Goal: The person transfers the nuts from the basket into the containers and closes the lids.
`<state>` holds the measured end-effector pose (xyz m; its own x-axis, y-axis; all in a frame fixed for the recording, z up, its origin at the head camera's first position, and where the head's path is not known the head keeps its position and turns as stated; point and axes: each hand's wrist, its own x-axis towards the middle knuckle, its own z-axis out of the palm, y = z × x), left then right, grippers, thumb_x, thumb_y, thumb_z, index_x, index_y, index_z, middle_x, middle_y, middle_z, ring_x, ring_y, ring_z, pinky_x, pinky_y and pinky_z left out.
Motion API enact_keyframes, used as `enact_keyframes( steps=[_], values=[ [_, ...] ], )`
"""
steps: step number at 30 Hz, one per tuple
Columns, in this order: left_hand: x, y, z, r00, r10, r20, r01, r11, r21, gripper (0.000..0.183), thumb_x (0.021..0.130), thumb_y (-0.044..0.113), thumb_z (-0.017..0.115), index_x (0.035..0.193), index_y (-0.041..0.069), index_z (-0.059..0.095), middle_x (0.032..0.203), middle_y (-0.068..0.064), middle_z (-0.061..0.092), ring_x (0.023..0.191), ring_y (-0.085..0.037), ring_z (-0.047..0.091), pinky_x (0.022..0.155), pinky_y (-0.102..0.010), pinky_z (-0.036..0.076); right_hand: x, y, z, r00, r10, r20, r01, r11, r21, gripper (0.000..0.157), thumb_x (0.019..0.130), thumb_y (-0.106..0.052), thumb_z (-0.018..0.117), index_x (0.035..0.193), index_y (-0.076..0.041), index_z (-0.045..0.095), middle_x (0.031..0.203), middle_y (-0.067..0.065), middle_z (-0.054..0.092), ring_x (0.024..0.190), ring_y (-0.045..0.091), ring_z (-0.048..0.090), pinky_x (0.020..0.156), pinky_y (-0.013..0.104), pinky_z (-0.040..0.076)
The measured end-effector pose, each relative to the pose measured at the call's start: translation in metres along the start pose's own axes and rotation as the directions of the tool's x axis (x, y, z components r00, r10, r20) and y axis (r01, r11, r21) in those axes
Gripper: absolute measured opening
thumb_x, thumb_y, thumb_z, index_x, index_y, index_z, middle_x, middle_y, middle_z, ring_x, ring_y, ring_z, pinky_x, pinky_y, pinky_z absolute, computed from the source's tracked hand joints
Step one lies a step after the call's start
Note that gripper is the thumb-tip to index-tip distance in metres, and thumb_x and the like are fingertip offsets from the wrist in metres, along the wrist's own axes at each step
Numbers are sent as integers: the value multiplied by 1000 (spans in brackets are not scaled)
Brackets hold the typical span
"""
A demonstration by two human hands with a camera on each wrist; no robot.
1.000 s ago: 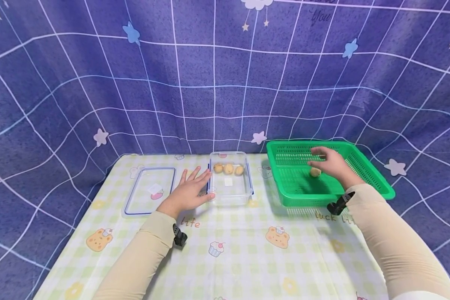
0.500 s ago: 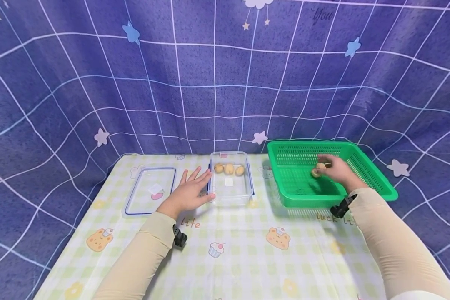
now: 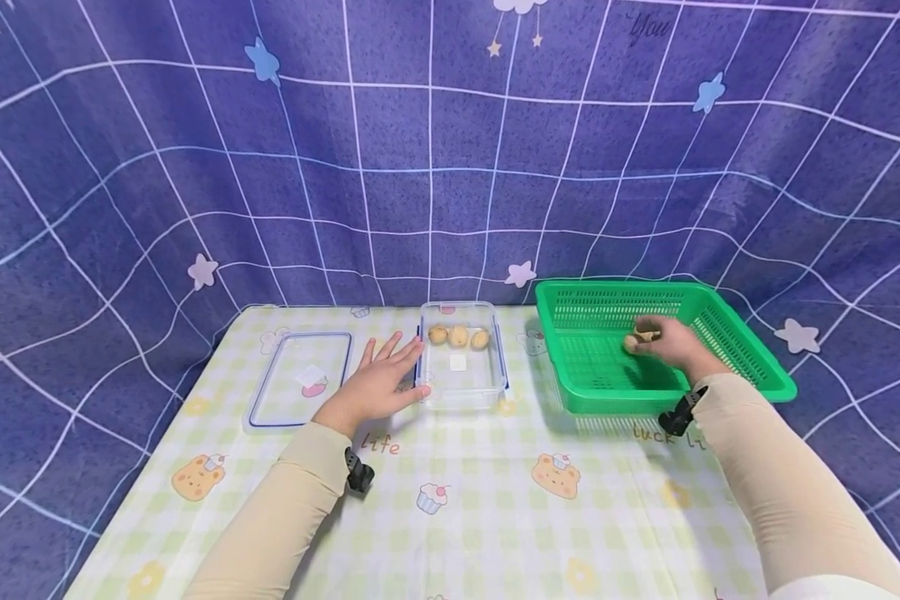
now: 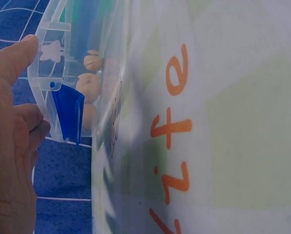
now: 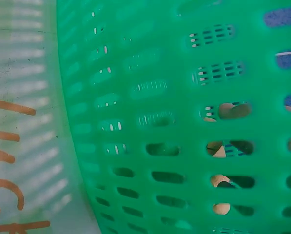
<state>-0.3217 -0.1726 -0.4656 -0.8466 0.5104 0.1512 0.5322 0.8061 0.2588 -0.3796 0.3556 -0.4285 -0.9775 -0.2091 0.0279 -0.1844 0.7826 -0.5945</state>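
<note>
In the head view my right hand [image 3: 671,343] reaches down into the green basket [image 3: 587,398] and pinches a tan walnut [image 3: 648,335] between thumb and fingers. Another walnut [image 3: 631,343] lies right beside its fingertips. The right wrist view looks through the basket's slotted wall [image 5: 135,105], which hides most of that hand. My left hand [image 3: 375,387] has its fingers spread, fingertips and thumb at the left side of a clear lidless box [image 3: 461,398]. Three walnuts [image 3: 458,337] sit in a row at the box's far end. A blue side latch [image 4: 69,114] hangs down near the left fingers.
A clear lid [image 3: 300,404] with a blue seal lies flat on the table left of the box. A checked cloth [image 3: 487,533] with printed bears covers the table. Behind its far edge hangs a blue grid-patterned curtain [image 3: 390,200].
My right hand has lowered into the basket, and its fingers have closed around a walnut. The left hand has stayed in place by the box.
</note>
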Motion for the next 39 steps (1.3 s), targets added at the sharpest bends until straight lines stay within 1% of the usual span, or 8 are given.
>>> enact_keyframes(
  steps=[8, 10, 15, 19, 23, 28, 32, 39],
  values=[
    [1, 0, -1, 1000, 4, -1, -4, 1000, 1, 81, 101, 59, 48, 160, 8, 28, 166, -6, 26, 156, -29, 4, 121, -58, -11, 1, 7, 2, 999, -34, 5, 34, 999, -23, 51, 91, -4, 72, 133, 15, 52, 128, 38, 57, 117, 56, 56, 96, 58, 51],
    [2, 0, -1, 1000, 4, 0, -4, 1000, 8, 81, 101, 60, 48, 160, 8, 28, 166, -6, 26, 156, -29, 4, 121, -58, -10, 2, 9, 3, 999, -41, 5, 41, 999, -26, 50, 91, -5, 73, 133, 15, 53, 127, 37, 59, 116, 56, 57, 95, 58, 51],
    [2, 0, -1, 1000, 5, -2, -5, 1000, 18, 82, 100, 62, 47, 160, 10, 26, 166, -6, 26, 156, -29, 4, 121, -58, -10, 5, 11, 3, 999, -33, 36, 35, 998, -44, 50, 91, -7, 74, 132, 14, 54, 128, 36, 58, 118, 54, 55, 96, 60, 49],
    [2, 0, -2, 1000, 3, 1, -3, 1000, 15, 81, 100, 61, 48, 161, 12, 25, 166, -6, 26, 156, -28, 4, 121, -58, -10, 5, 13, 4, 997, -54, 50, 58, 995, -78, 49, 88, -5, 76, 128, 15, 57, 124, 36, 60, 116, 52, 56, 96, 61, 47],
    [3, 0, -2, 1000, 1, 2, -1, 1000, 14, 81, 100, 60, 49, 161, 12, 25, 166, -6, 26, 156, -28, 3, 121, -58, -10, 5, 11, 4, 994, -90, 59, 95, 991, -90, 43, 87, -3, 78, 121, 15, 60, 118, 35, 62, 112, 52, 57, 95, 61, 47],
    [3, 0, -3, 1000, -3, 5, 3, 1000, 10, 80, 100, 59, 50, 161, 12, 24, 166, -5, 25, 156, -29, 3, 121, -59, -9, 5, 8, 4, 991, -107, 86, 116, 987, -109, 34, 88, -4, 78, 112, 14, 64, 115, 34, 58, 110, 52, 56, 93, 61, 47],
    [2, -1, -2, 1000, -1, 2, 1, 1000, 5, 80, 100, 58, 50, 161, 11, 26, 166, -4, 24, 156, -30, 5, 121, -57, -10, 4, 7, 5, 988, -117, 99, 129, 984, -124, 31, 89, -5, 76, 112, 13, 64, 112, 33, 61, 109, 51, 58, 93, 61, 48],
    [1, -2, 1, 1000, 5, -4, -5, 1000, 10, 80, 100, 57, 52, 160, 11, 27, 166, -4, 24, 156, -30, 5, 121, -59, -8, 2, 5, 5, 986, -128, 103, 140, 984, -114, 30, 89, -6, 76, 110, 12, 64, 110, 31, 59, 106, 49, 57, 91, 59, 48]
  ],
)
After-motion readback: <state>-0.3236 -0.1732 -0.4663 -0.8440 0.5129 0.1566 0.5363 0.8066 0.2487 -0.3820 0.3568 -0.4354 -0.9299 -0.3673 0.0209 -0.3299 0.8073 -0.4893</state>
